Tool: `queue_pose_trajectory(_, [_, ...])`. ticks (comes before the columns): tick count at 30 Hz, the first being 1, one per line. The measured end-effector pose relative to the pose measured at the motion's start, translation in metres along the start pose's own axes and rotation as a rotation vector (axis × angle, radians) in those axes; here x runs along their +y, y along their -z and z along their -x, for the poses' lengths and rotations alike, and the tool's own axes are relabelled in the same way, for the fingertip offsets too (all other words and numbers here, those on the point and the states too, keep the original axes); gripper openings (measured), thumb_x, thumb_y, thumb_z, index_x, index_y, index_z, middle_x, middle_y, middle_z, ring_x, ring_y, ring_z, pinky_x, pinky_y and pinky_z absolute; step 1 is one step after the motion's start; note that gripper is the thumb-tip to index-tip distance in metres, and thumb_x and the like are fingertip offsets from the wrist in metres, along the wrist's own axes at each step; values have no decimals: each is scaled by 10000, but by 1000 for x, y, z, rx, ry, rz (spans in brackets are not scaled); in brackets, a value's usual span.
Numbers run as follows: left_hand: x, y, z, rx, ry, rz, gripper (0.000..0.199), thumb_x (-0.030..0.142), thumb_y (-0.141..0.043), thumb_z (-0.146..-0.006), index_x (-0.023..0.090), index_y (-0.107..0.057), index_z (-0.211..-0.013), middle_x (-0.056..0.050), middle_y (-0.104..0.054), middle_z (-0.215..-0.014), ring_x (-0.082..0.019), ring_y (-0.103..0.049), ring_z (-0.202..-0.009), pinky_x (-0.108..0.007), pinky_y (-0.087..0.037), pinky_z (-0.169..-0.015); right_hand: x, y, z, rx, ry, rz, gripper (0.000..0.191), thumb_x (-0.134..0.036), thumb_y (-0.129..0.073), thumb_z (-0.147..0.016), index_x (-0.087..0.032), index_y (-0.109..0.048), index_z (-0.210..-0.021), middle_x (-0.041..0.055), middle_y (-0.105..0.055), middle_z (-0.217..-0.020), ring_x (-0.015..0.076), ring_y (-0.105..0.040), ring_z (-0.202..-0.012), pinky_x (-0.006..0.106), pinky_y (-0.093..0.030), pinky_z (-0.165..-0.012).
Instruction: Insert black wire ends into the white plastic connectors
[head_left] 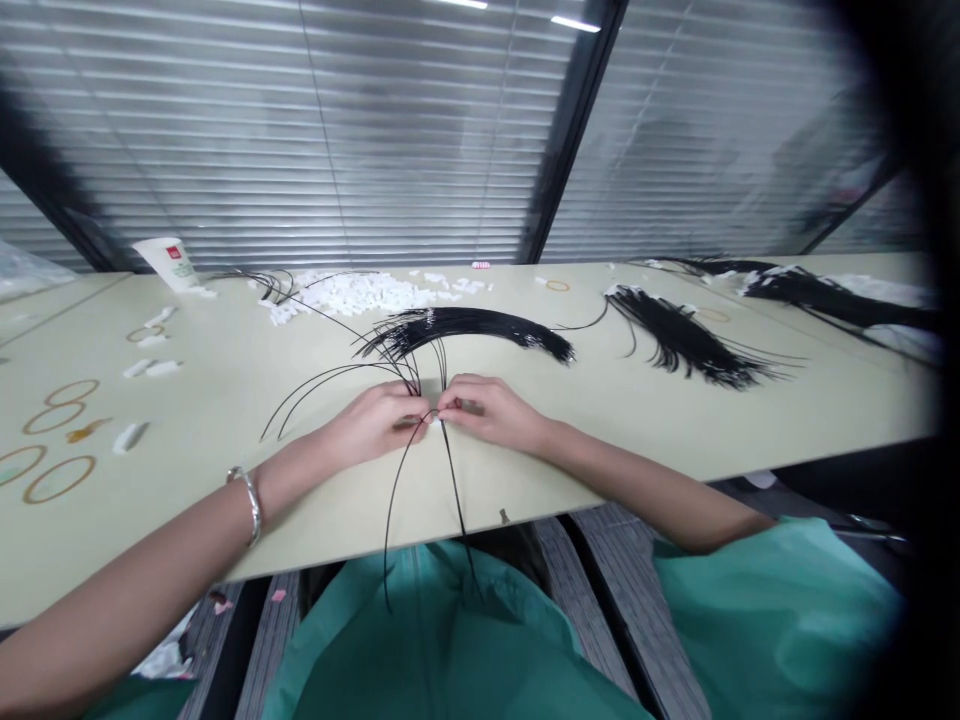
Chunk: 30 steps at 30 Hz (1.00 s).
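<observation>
Near the table's front edge, my left hand [386,418] pinches thin black wires [395,482], some of which fan out behind it to the left. My right hand [484,408] is closed by thumb and forefinger on the wires just beside it. Between the fingertips shows a small white piece [435,420], partly covered. Two wire ends hang down over the table edge toward the green clothing. Behind the hands lies a thick curved bundle of black wires [480,325].
Many small white pieces [367,293] are heaped at the back. A paper cup [169,264] leans at the back left. Rubber bands [60,480] lie at left. More black wire bundles [686,335] are on the right of the table [600,420]. Blinds stand behind.
</observation>
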<state>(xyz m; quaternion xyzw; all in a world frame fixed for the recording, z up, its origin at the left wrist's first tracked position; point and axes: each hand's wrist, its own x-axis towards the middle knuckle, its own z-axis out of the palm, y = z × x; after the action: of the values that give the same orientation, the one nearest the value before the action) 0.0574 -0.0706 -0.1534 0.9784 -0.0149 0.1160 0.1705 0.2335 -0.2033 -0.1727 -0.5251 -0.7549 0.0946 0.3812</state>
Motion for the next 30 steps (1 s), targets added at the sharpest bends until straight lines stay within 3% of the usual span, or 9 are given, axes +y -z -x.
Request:
queue_pose_trajectory(7, [3, 0, 1, -4, -29, -20, 175, 231, -440, -856, 161, -598, -885, -34, -515, -819, -91, -468, -746, -190, -361, -663, -2, -5, 2, 94, 46, 117, 67, -183, -569, -907, -156, -628, -893, 63, -422, -979, 148, -404, -949, 264, -357, -865])
queue_pose_trajectory(13, [6, 1, 1, -33, 18, -7, 148, 245, -456, -850, 166, -581, -839, -22, -503, -819, -86, -458, -734, -194, -350, -663, -3, -8, 1, 95, 78, 226, 136, -181, -508, -934, -150, -624, -869, 63, -441, -923, 162, -376, -916, 285, -339, -833])
queue_pose_trajectory(30, [2, -4, 1, 12, 28, -1, 108, 230, -494, -821, 159, -573, -799, 0, -478, -753, -59, -437, -670, -169, -328, -609, -1, -8, -4, 56, 63, 124, 160, -198, -510, -920, -136, -627, -829, 54, -470, -830, 151, -393, -840, 265, -325, -774])
